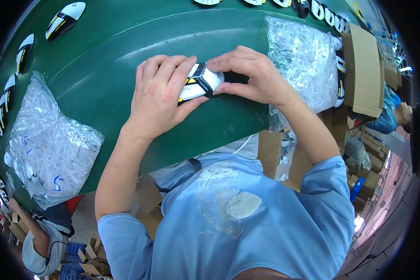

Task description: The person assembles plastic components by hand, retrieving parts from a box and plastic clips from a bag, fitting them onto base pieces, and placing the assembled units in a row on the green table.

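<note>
A curved, shell-like piece (201, 83) in white, black and yellow is held between my two hands above the green table. My left hand (161, 91) wraps its fingers over the left side of the piece, with the thumb along its near edge. At the rounded white right end, my right hand (252, 72) pinches it between thumb and fingers. Part of the piece is hidden under the left fingers, and its exact kind is not clear.
Bags of clear plastic bits lie left (56, 144) and right (301, 60) on the green table (191, 135). Similar pieces (65, 21) line its far and left sides. A cardboard box (363, 70) stands at right. Other people (44, 242) are at both sides.
</note>
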Demonstrator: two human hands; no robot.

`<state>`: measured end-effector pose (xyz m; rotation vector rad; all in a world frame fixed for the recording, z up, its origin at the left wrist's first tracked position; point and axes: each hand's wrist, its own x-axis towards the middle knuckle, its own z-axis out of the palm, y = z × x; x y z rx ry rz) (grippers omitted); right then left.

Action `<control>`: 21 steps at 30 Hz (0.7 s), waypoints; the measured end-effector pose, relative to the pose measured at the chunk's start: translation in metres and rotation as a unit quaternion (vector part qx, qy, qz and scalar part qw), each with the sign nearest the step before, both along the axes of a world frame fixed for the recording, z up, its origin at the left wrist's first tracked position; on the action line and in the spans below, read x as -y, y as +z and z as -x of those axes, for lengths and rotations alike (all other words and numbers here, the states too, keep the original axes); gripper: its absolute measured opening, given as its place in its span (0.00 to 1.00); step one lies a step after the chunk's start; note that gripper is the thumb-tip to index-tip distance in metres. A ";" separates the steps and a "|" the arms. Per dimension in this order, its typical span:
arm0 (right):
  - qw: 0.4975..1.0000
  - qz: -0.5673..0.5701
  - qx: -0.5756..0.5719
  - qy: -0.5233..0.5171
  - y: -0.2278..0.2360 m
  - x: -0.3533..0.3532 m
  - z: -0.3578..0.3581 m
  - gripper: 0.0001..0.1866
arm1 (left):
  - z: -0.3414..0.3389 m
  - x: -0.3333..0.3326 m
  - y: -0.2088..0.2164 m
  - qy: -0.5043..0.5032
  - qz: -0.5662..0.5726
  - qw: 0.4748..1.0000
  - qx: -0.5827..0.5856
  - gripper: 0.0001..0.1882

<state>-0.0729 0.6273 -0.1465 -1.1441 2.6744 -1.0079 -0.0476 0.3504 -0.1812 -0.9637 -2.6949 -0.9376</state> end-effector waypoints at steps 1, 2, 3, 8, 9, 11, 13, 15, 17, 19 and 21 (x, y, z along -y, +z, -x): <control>1.000 -0.002 0.003 -0.005 0.001 0.000 -0.001 0.23 | 0.001 -0.002 -0.001 -0.005 -0.002 1.000 0.003 0.40; 1.000 -0.005 0.016 -0.019 0.002 0.002 -0.003 0.22 | 0.002 -0.006 -0.001 0.000 0.013 1.000 -0.008 0.40; 0.999 -0.006 0.031 -0.034 0.004 0.003 -0.005 0.21 | 0.003 -0.009 0.001 0.002 0.029 0.999 -0.019 0.41; 0.999 -0.025 0.001 -0.031 0.001 0.013 -0.002 0.19 | 0.010 -0.006 -0.002 0.001 0.028 0.998 -0.049 0.40; 0.998 -0.037 0.030 -0.043 0.001 0.013 -0.005 0.20 | 0.010 -0.009 -0.001 0.007 0.027 0.999 -0.044 0.39; 0.996 -0.042 0.054 -0.054 0.006 0.014 -0.004 0.20 | 0.010 -0.012 0.001 0.013 0.030 0.998 -0.045 0.39; 0.987 -0.116 0.104 -0.033 0.019 0.011 0.000 0.21 | 0.009 -0.014 -0.001 0.011 0.024 0.999 -0.039 0.37; 0.999 0.007 -0.011 -0.041 0.012 0.021 0.024 0.22 | 0.008 -0.015 -0.002 0.009 0.028 0.999 -0.042 0.37; 0.957 0.238 -0.151 -0.070 0.032 0.062 0.045 0.22 | 0.009 -0.011 -0.004 0.013 0.036 0.998 -0.040 0.38; 0.917 0.339 -0.181 -0.102 0.033 0.114 0.045 0.19 | 0.006 -0.010 -0.002 0.018 0.043 0.998 -0.037 0.36; 0.957 0.061 -0.229 -0.169 -0.005 0.151 0.030 0.24 | 0.012 -0.011 -0.011 0.000 0.012 1.000 -0.028 0.37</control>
